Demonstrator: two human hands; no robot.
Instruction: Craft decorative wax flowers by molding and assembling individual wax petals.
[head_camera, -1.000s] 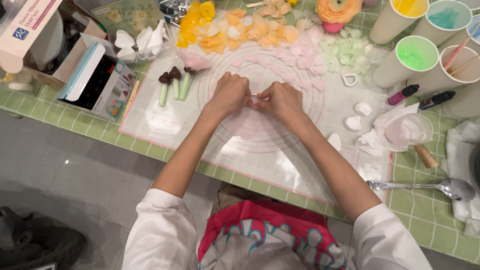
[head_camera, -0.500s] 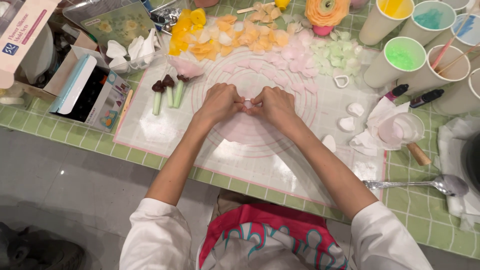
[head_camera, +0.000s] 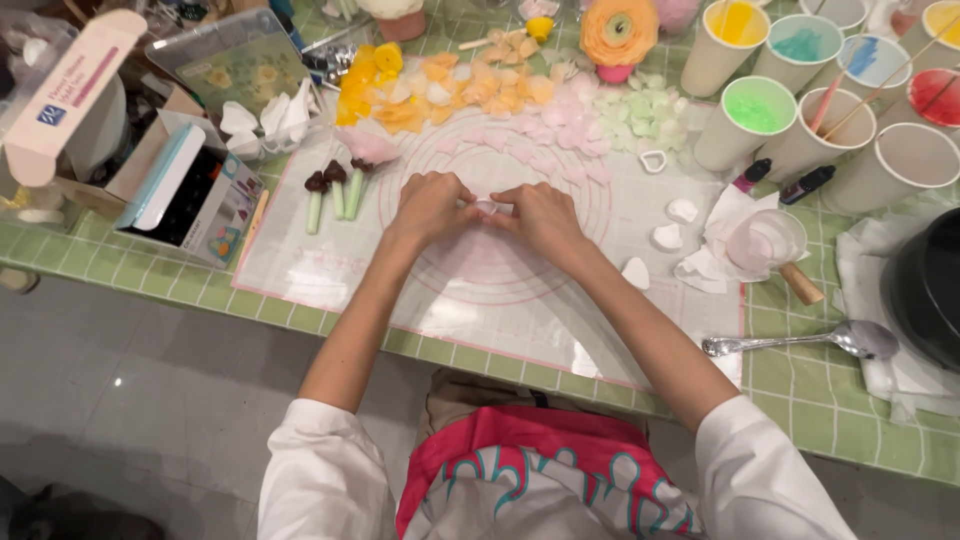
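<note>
Nearest me, a metal spoon (head_camera: 800, 342) lies lower right on the green counter (head_camera: 830, 410). At frame centre, my left hand (head_camera: 432, 206) and right hand (head_camera: 545, 217) pinch closed on a small white piece (head_camera: 488, 207) over the mat (head_camera: 480, 280). Coloured petals (head_camera: 470, 90) beyond.

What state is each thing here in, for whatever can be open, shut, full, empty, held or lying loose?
Left hand: closed on the white piece.
Right hand: pinching the same piece.
White piece: held between both hands over the mat.
Green paint cup: upright, holds colour.
Empty paper cup: upright, nothing visible inside.
Spoon: lying loose on the table.
Pink-lidded box: lid open.
</note>
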